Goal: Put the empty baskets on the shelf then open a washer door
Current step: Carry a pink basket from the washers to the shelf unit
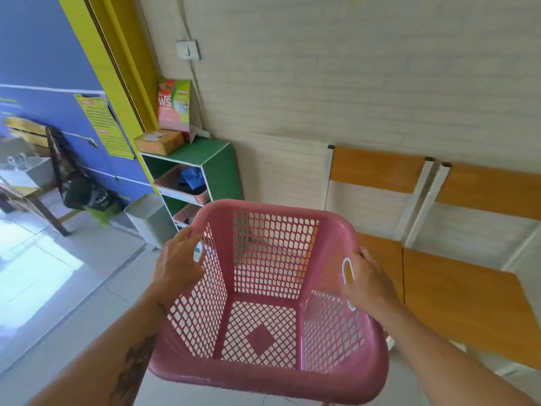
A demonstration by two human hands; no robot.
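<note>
Wall (351,83) of pale brick is filling the top and right of the view; a blue wall (44,54) with a yellow frame is sitting at left. Tile floor (58,288) is running along the left and bottom.

Two wooden chairs (456,300) are standing side by side against the brick wall, at right, seats touching or nearly so.

Green shelf (216,168) is standing in the corner between the two walls. It is already holding two pink baskets: the upper one (175,186) has blue and dark cloth in it, the lower one (187,213) is mostly hidden behind the held basket. A cardboard box (158,142) and a red-green carton (174,105) are sitting on the shelf top. A white bin (150,219) is standing on the floor just left of the shelf.

Basket (263,288), pink mesh, empty, is being held in mid-air in front of the person, centre frame, opening tilted up at the camera, just short of the shelf.

Left hand (178,268) is gripping the left rim, fingers curled over the edge by the handle slot. Right hand (366,276) is gripping the right rim, fingers clamped over the handle cutout. Both forearms are reaching in from the bottom corners.

Washer: not in frame.
</note>
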